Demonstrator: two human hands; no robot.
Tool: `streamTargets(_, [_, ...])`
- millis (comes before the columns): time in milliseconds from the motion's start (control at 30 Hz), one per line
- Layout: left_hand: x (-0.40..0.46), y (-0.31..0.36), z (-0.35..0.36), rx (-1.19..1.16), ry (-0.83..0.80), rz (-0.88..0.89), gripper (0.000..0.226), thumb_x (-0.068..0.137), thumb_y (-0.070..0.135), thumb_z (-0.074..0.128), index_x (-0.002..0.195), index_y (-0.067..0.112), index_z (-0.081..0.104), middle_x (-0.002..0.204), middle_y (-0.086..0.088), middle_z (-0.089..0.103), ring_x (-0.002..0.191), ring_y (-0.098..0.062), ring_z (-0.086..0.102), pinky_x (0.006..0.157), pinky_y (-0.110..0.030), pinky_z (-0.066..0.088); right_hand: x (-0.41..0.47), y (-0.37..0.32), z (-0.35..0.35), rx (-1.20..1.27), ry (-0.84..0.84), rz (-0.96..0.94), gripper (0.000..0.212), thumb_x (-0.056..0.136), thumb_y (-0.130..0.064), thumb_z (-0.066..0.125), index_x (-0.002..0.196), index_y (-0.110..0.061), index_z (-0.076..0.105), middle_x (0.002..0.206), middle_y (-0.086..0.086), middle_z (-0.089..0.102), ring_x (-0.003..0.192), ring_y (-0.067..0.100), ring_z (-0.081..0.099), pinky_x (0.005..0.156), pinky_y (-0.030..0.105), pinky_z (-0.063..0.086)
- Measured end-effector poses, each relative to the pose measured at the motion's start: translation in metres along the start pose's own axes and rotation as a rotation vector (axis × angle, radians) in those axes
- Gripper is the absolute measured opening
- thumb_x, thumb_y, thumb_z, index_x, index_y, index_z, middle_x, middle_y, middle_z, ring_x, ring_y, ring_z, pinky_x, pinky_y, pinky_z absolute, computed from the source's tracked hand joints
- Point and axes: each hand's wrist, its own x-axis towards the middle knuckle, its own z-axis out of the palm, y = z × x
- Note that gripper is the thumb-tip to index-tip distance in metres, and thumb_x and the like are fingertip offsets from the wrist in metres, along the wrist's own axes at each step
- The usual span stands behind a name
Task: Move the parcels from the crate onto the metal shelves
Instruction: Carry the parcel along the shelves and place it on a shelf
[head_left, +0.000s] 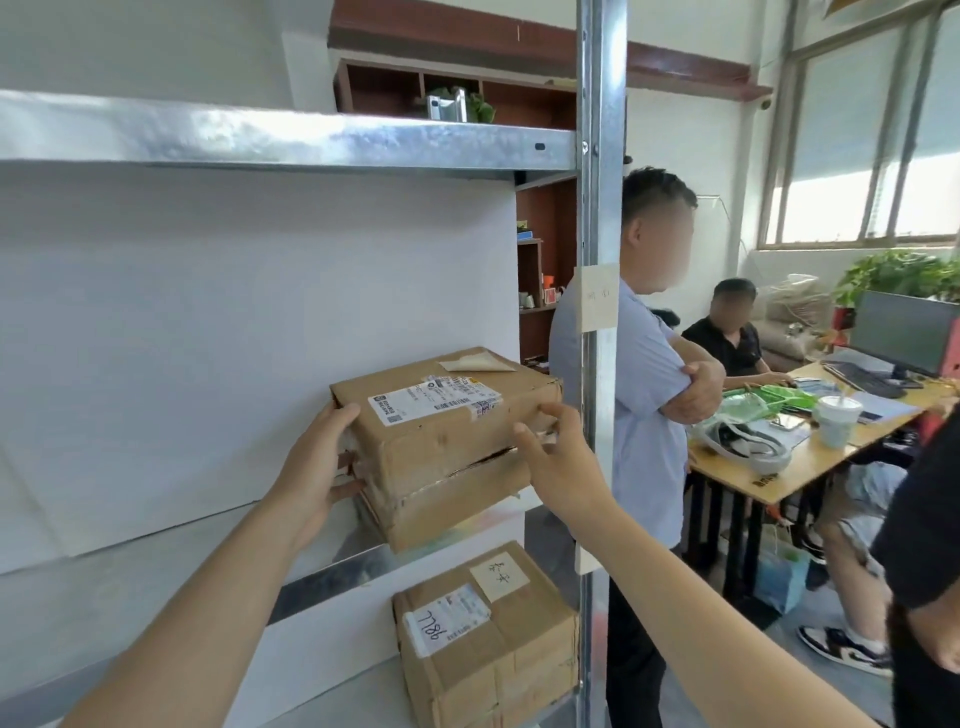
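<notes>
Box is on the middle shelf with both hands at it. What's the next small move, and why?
Probably push the cardboard box further back before letting go. Its near corner juts past the shelf edge, the left hand presses its left side, and the right hand only touches the front edge by the upright post.

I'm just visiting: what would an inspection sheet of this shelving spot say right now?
Surface: metal shelf, mostly bare, white backing board behind.
Job's things: two stacked parcels at the shelf's right end; another parcel on the shelf below.
Clutter: nothing seen on the shelves.
Grippers: left hand on the stack's left side; right hand at its right corner, fingers touching.
Cables: nothing seen.
Surroundings: people beside a desk with a monitor.
</notes>
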Motion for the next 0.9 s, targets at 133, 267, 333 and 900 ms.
streamTargets(133, [0.012, -0.004, 0.011, -0.017, 0.037, -0.047, 0.027, 0.105, 0.043, 0.051, 0.107, 0.027, 0.073, 0.101, 0.010, 0.074, 0.085, -0.023, 0.063, 0.076, -0.038, 0.048, 0.012, 0.003, 0.000, -0.027, -0.032, -0.026, 0.044, 0.106, -0.037, 0.055, 0.147, -0.024, 0.045, 0.117, -0.013, 0.057, 0.081, -0.014, 0.057, 0.056, 0.005, 0.044])
streamTargets(267, [0.022, -0.007, 0.026, -0.023, 0.059, -0.050, 0.028, 0.106, 0.042, 0.050, 0.102, 0.026, 0.072, 0.089, 0.004, 0.074, 0.080, -0.019, 0.063, 0.070, -0.036, 0.049, 0.020, 0.010, -0.003, -0.013, -0.025, -0.020, 0.045, 0.105, -0.037, 0.055, 0.148, -0.027, 0.046, 0.133, 0.002, 0.048, 0.077, 0.002, 0.060, 0.064, 0.014, 0.042])
streamTargets(333, [0.024, -0.010, 0.034, -0.025, 0.048, -0.048, 0.029, 0.107, 0.044, 0.049, 0.108, 0.025, 0.071, 0.095, 0.000, 0.073, 0.081, -0.020, 0.063, 0.069, -0.036, 0.049, 0.022, 0.013, -0.006, -0.005, -0.020, -0.010, 0.047, 0.104, -0.037, 0.055, 0.149, -0.030, 0.046, 0.137, 0.003, 0.040, 0.082, 0.003, 0.060, 0.072, 0.016, 0.044])
streamTargets(900, [0.005, -0.022, 0.073, -0.099, 0.111, -0.069, 0.040, 0.110, 0.045, 0.043, 0.137, 0.022, 0.061, 0.144, -0.005, 0.060, 0.125, -0.029, 0.060, 0.101, -0.050, 0.048, 0.013, 0.023, -0.035, 0.012, -0.137, -0.093, 0.054, 0.108, -0.032, 0.049, 0.161, -0.025, 0.039, 0.141, -0.008, 0.046, 0.129, 0.011, 0.046, 0.095, 0.015, 0.033])
